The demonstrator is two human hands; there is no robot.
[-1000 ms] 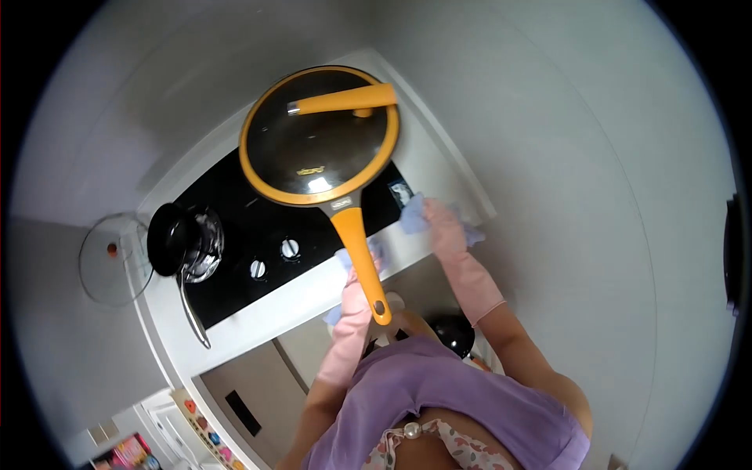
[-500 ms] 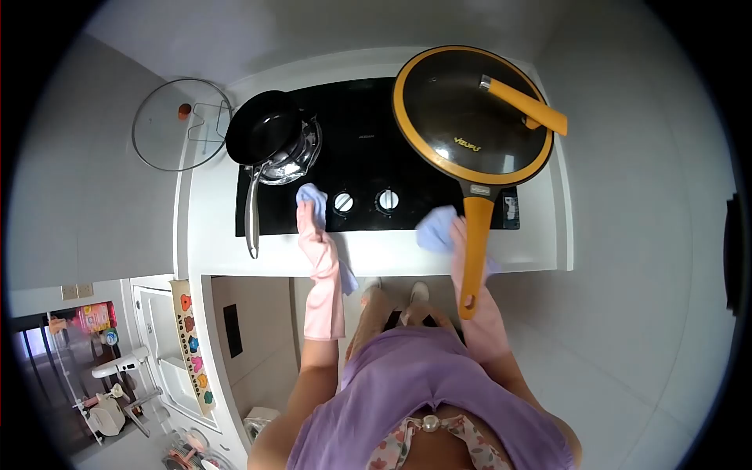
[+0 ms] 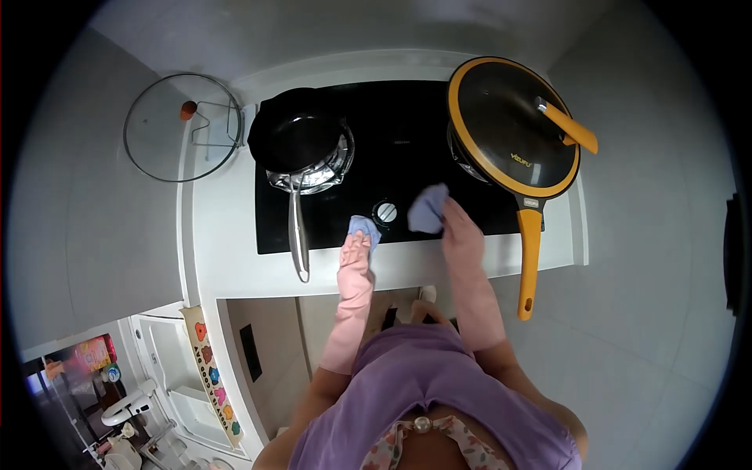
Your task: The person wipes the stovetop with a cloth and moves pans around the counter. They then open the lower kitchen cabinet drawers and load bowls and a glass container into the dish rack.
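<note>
My left hand [image 3: 356,258], in a pink rubber glove, is closed on a light blue cloth [image 3: 365,227] at the front edge of the black stove, left of a silver knob [image 3: 385,211]. My right hand [image 3: 462,231], gloved the same way, pinches a second bluish cloth [image 3: 427,210] over the stove's front, right of that knob. This cloth hides the other knob. A black frying pan [image 3: 291,141] with a metal handle rests on the left burner. On the right stands a lidded yellow-handled pan [image 3: 513,129], its handle jutting past the counter front.
A glass lid [image 3: 160,129] leans in a wire stand [image 3: 215,125] left of the stove [image 3: 399,117]. White counter [image 3: 423,266] runs along the front. Grey walls close in the back and right. An open white appliance door [image 3: 176,360] is at lower left.
My right hand has brought its cloth from the counter's front edge up and over the stove beside the knobs. My left hand's cloth is nearer the front edge. The view has shifted.
</note>
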